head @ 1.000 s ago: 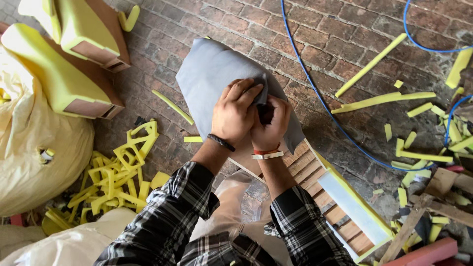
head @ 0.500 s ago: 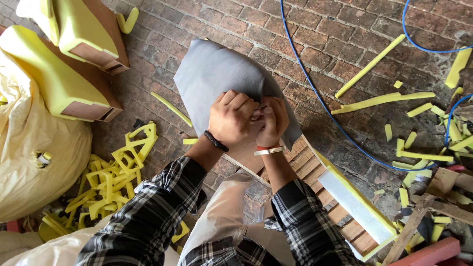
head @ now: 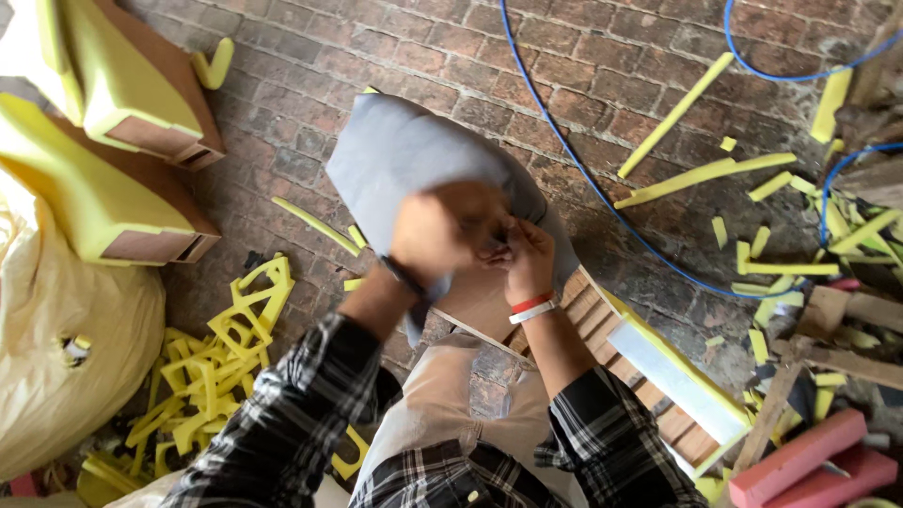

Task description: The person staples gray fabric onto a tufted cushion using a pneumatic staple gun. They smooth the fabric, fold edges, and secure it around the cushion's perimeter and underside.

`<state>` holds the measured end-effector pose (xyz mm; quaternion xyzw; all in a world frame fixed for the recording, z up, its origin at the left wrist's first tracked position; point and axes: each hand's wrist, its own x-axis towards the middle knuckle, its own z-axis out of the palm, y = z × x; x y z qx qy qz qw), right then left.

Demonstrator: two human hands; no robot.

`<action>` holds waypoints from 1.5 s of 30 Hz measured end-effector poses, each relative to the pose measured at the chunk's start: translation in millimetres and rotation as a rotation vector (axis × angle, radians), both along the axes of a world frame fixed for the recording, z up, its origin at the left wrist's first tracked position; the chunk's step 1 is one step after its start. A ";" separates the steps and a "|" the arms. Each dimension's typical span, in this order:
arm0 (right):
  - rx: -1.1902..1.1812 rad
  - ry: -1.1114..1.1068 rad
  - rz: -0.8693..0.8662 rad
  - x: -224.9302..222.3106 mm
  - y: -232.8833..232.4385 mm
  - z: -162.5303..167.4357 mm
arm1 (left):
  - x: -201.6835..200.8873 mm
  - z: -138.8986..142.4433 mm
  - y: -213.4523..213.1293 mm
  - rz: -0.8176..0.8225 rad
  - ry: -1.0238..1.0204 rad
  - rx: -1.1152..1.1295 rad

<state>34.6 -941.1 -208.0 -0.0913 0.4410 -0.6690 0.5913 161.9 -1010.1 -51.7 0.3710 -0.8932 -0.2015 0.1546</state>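
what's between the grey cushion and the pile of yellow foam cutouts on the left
In the head view, two loose yellow foam strips lie on bare brick floor between the grey cushion and the foam cutouts.

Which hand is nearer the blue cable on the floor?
Right. The right hand sits on the grey fabric's right edge, closest to the blue cable; the left hand, blurred, is further left over the fabric.

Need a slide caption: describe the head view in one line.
Both hands, left and right, grip grey fabric over brick floor.
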 end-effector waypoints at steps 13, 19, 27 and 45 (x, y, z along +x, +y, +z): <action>-0.145 0.022 0.070 -4.2 18.7 28.2 | -33.7 7.4 -17.4 0.334 -0.465 0.297; -0.032 0.140 0.181 -29.2 57.6 25.4 | -54.2 16.8 11.9 0.347 -0.524 0.213; 0.676 1.727 -0.675 -195.6 398.7 27.8 | -69.8 11.6 58.8 0.274 -0.513 0.024; 1.439 1.209 -0.318 -241.7 640.8 66.6 | -82.3 -9.1 133.9 0.328 -0.573 -0.068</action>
